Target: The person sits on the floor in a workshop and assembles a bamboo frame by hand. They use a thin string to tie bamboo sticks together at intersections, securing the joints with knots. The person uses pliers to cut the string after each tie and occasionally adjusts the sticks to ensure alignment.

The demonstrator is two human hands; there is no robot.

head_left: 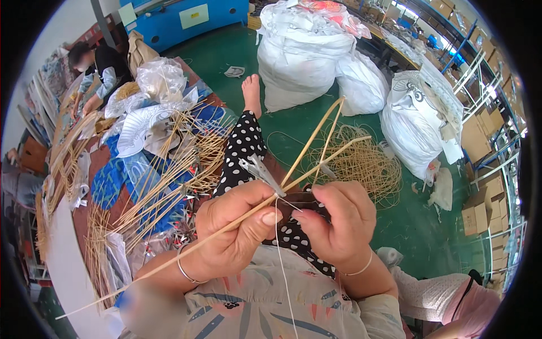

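My left hand (237, 226) is closed around a long thin bamboo strip (186, 252), which slants from lower left to upper right. At the pinch, a second, bent bamboo strip (309, 141) rises to a sharp fold and comes back down. A grey flat piece (258, 169), whose kind I cannot make out, sticks up beside the left fingers. White string (284, 260) meets the strips at the left fingertips and hangs down over my lap. To the right, my right hand (341, 223) pinches a short taut stretch of that string between thumb and forefinger.
Bundled bamboo sticks (155, 183) and plastic bags (161, 79) cover the low table at left. A tangled coil of thin cane (358, 164) lies on the green floor. Beyond stand white sacks (299, 62). One person (101, 73) sits upper left; another's sleeve (432, 291) shows lower right.
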